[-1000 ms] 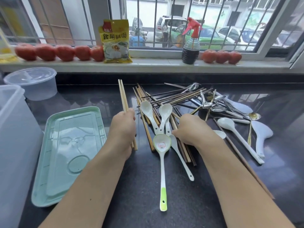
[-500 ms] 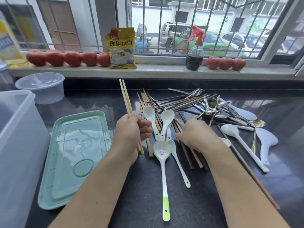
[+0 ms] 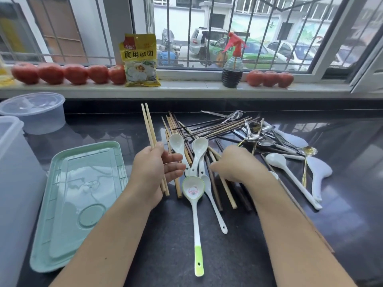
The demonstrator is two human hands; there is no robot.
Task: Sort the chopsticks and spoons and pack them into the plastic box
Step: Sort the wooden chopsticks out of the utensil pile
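- Head view: the left hand (image 3: 154, 172) is half closed around 2 pale chopsticks (image 3: 149, 125). Thumb and palm pin them while the fingers (image 3: 175, 169) stay loosely spread toward the pile. The pair runs away from the person toward the window, with its near ends poking out below the wrist.
- The right hand (image 3: 234, 164) is knuckles up on the chopstick pile (image 3: 207, 131), fingers curled down among the sticks. I cannot tell whether it has one pinched yet.
- The sticks under the right hand lie roughly along the same near-to-far line as the held pair, so one lifted here would need little turning to join them. It would travel leftward, across the 2 white spoons (image 3: 187, 150) lying between the hands.
- The right hand is clearly the nearer to the loose sticks and to the metal spoons (image 3: 257, 137) beyond.
- The plastic box (image 3: 12, 162) stands at the far left of the desk (image 3: 165, 245), beyond the green tray (image 3: 83, 195), nearest the left arm.
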